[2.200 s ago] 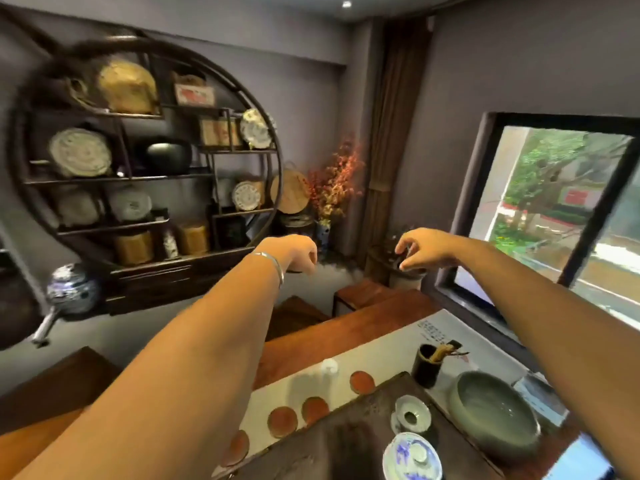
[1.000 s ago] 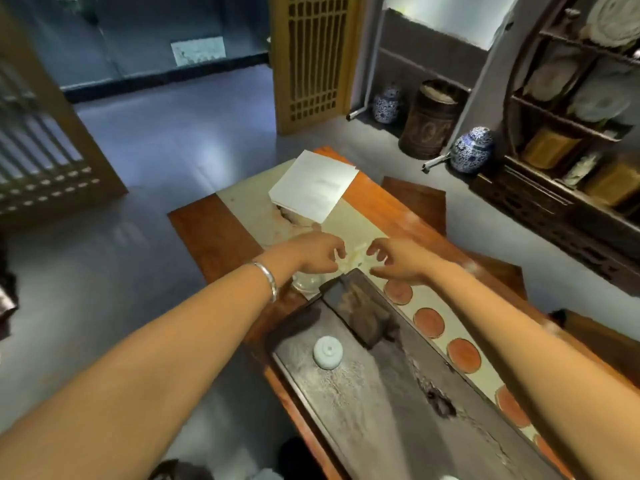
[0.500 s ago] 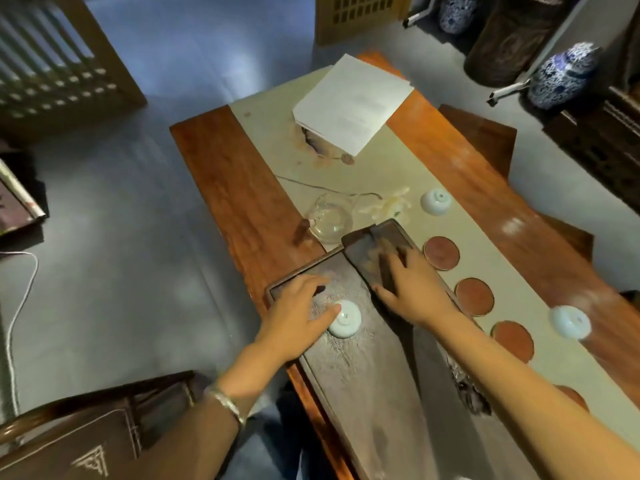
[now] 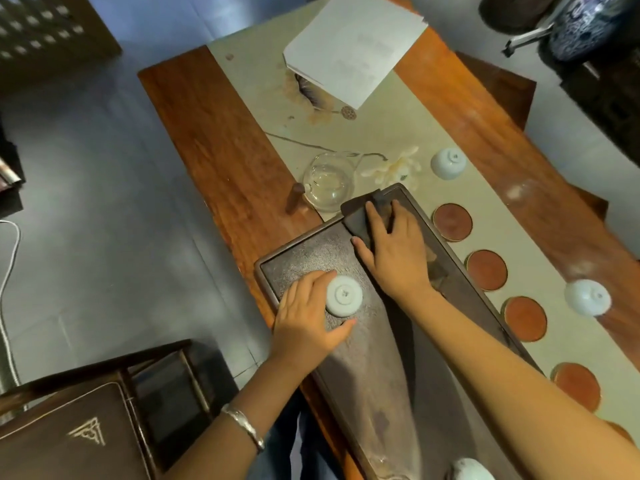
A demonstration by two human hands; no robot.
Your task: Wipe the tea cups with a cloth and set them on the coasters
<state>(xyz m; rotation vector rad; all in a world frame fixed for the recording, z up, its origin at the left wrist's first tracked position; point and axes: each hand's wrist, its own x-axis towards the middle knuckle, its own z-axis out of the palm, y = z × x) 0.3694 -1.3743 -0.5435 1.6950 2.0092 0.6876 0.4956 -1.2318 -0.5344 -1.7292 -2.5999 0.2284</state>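
Tea tray, hands on cup and cloth
Left hand cups upturned cup; right hand, fingers spread flat, presses dark cloth.

No text, brand or number can be read anywhere in the view. The white sheet of paper at the far end of the table carries faint grey blocks that may be printed lines, but they are too blurred to make out. Each upturned tea cup shows a small dark mark in the middle of its base, as on the one on the tray; it is too small to tell whether that is a character or a stamp.
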